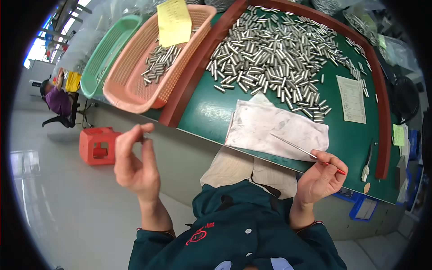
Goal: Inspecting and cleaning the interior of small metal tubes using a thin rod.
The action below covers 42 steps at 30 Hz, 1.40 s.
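My left hand (138, 159) is raised left of the table edge, thumb and fingers pinched on something small and greyish that I cannot make out. In my right hand (321, 177), at the table's front edge, is a slim red-handled metal tool (292, 145), shaped like a needle file. Its thin tip points left over a folded, smudged white cloth (274, 126). Beyond the cloth, a large heap of short shiny metal pins (274, 54) spreads over the green tabletop (202, 110).
Left of the wooden rim (191, 85), a pink basket (135, 101) holds more pins and a yellow note (174, 22). Beside it sits a green basket (92, 85). A paper slip (352, 99) and a white-handled blade (366, 168) lie right. A red stool (96, 146) and a seated person (58, 99) are left.
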Each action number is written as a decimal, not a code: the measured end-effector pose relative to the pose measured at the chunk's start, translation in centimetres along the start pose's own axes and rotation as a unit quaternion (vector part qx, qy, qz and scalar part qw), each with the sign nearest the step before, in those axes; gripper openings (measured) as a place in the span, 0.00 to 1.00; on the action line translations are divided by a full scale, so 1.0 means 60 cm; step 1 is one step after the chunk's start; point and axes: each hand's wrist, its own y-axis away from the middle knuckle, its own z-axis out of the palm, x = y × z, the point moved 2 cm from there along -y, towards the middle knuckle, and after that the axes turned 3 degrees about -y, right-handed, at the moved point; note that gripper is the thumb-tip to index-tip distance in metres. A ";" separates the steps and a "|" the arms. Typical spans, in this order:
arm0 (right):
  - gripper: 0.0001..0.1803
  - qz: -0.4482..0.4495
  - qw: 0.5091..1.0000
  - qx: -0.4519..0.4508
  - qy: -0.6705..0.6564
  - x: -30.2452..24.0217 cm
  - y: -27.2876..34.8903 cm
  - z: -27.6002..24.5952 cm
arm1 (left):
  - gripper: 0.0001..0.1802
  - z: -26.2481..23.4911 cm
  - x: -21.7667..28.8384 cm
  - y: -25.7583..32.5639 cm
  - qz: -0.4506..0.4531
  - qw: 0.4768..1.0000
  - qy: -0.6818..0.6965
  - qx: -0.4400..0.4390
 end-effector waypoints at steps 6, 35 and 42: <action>0.07 0.003 1.000 -0.018 0.002 -0.011 -0.001 0.005 | 0.12 0.014 -0.053 -0.120 0.091 0.962 -0.245 -0.079; 0.05 -0.025 0.998 -0.052 -0.013 -0.004 -0.003 0.004 | 0.04 0.281 0.037 -0.045 0.129 0.942 -0.176 -0.257; 0.06 -0.015 0.999 -0.033 0.018 -0.002 0.000 0.011 | 0.05 0.206 0.033 -0.048 -0.011 0.971 0.013 -0.239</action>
